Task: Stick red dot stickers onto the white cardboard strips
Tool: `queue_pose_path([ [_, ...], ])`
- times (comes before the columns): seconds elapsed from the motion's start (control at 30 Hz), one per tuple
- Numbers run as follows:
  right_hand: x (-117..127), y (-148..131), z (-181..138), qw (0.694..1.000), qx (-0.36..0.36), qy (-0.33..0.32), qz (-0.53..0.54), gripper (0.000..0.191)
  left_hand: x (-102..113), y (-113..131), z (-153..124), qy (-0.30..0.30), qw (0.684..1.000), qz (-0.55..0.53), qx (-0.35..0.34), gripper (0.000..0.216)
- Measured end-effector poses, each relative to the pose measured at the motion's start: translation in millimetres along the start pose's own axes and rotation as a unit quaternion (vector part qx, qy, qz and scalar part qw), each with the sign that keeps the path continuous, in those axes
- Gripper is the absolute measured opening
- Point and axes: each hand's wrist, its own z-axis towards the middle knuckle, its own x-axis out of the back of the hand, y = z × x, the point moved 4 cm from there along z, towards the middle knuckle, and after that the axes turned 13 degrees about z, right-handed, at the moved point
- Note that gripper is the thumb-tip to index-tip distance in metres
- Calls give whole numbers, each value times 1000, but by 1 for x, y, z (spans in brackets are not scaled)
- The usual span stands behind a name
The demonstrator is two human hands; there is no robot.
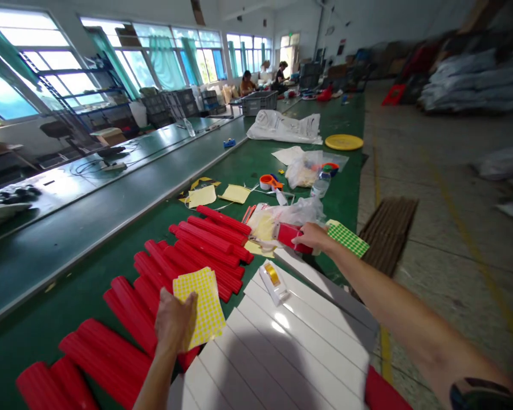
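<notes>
My left hand [174,320] is closed on a sheet of yellow round stickers [203,307], holding it over the red ribbed tubes [207,253]. Farther right, my right hand [315,236] grips a red block-like object [293,236] with a greyish end; its exact kind is unclear. A sheet of green round stickers [348,239] lies just beyond my right wrist. Between my arms, long white box-like pieces [256,336] lie side by side. On their far end rests a small white tape dispenser [277,290] with yellow tape.
Beyond my right hand are a crumpled plastic bag [297,210], a clear bottle [320,183], an orange tape dispenser [271,182] and yellow paper pieces [236,193]. A yellow disc [344,142] lies near the table's right edge. People [281,77] sit far back.
</notes>
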Motion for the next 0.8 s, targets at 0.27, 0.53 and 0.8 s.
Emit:
queue_pose_path([
  [0.27,1,-11,-21,997,64,-27,-20,29,-77,207,-39,-61,862,70,-499,79],
  [0.53,26,-5,-41,987,123,-73,-66,27,-183,303,-26,-223,807,181,-516,59],
  [0.8,32,27,-90,980,189,15,-64,22,-180,299,-8,-171,873,155,-429,28],
])
